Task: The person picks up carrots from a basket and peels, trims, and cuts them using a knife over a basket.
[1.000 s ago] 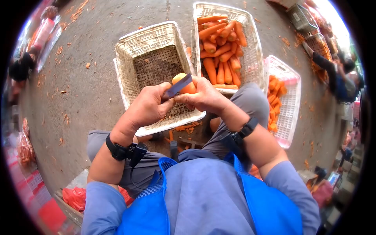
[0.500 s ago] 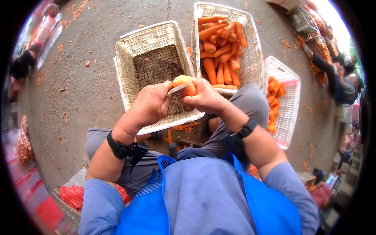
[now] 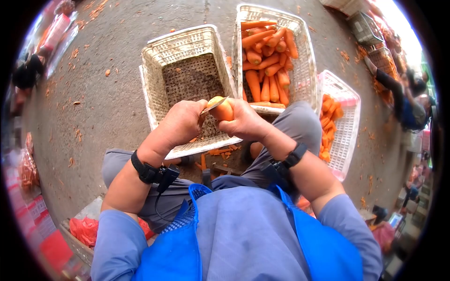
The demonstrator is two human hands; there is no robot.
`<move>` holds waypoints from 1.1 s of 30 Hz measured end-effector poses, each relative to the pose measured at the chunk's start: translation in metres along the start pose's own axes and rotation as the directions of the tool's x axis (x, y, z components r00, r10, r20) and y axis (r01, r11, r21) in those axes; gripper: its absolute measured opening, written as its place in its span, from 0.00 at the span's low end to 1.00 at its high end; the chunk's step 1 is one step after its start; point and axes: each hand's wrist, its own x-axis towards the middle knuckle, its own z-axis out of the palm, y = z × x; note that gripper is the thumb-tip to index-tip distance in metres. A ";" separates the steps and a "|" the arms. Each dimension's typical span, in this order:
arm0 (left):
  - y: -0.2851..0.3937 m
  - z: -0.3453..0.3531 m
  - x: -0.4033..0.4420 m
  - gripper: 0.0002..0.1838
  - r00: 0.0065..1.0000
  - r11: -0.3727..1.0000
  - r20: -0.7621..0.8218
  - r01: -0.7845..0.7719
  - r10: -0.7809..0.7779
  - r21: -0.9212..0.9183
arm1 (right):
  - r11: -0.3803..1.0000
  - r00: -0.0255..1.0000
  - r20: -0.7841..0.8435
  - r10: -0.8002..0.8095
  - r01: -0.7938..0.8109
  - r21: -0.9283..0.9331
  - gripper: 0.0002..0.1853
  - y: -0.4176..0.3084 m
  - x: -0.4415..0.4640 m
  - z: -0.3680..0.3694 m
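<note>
My left hand (image 3: 182, 122) is closed around the handle of a knife (image 3: 215, 105), whose thin blade lies against the pale end of a carrot (image 3: 223, 111). That carrot is gripped in my right hand (image 3: 247, 121), and most of its length is hidden by the fingers. Both hands are over the near right part of a dirty white basket (image 3: 149, 70) with dark scraps on its floor. Whole carrots (image 3: 266, 61) fill part of a second basket (image 3: 305, 61) to its right. Cut orange pieces (image 3: 328, 122) lie in a lower white basket (image 3: 349, 126) beside my right knee.
Orange scraps (image 3: 220, 151) lie on the ground between my legs. A red plastic bag (image 3: 84, 230) is at the lower left. Other people are near the edges, one person (image 3: 408, 105) at the right beside stacked crates (image 3: 363, 27).
The knife has turned from showing its broad side to lying nearly edge-on across the carrot's end. Both hands remain close together over the basket, and the view has shifted slightly.
</note>
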 end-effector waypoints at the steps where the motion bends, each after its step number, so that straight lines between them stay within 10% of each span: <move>1: -0.004 0.002 -0.001 0.05 1.000 1.000 0.005 0.007 -0.007 0.009 | 0.997 0.999 -0.017 -0.044 0.043 -0.072 0.16 0.002 0.000 0.001; 7: -0.057 0.017 -0.004 0.07 0.977 0.971 0.001 0.212 -0.214 0.106 | 0.951 0.980 0.078 -0.183 0.197 -0.239 0.16 0.001 0.000 0.020; 16: -0.052 0.012 0.001 0.10 0.977 0.954 -0.034 0.197 -0.210 -0.226 | 0.945 0.991 -0.096 -0.092 0.117 0.304 0.21 0.005 0.015 0.002; 23: -0.028 0.044 -0.006 0.20 0.920 0.092 0.348 0.368 -0.181 -0.925 | 0.578 0.986 -0.049 -0.160 0.134 0.805 0.25 -0.006 0.019 0.008; 25: -0.040 0.036 -0.004 0.25 0.928 0.271 0.343 0.371 -0.148 -0.888 | 0.752 0.928 -0.176 -0.328 0.369 0.546 0.27 0.015 0.049 0.012; 26: -0.062 0.036 -0.004 0.26 0.921 0.062 0.388 0.389 -0.023 -0.919 | 0.847 0.920 -0.237 -0.314 0.384 0.369 0.28 0.014 0.051 0.012; 28: -0.065 0.042 -0.009 0.30 0.978 0.225 0.175 0.146 0.117 -0.963 | 0.896 0.940 -0.251 -0.230 0.305 0.322 0.29 0.005 0.039 0.009; 33: -0.199 0.057 0.058 0.22 0.978 0.217 0.204 0.207 -0.036 -0.954 | 0.940 0.899 -0.306 -0.315 0.340 0.031 0.33 0.011 0.037 0.008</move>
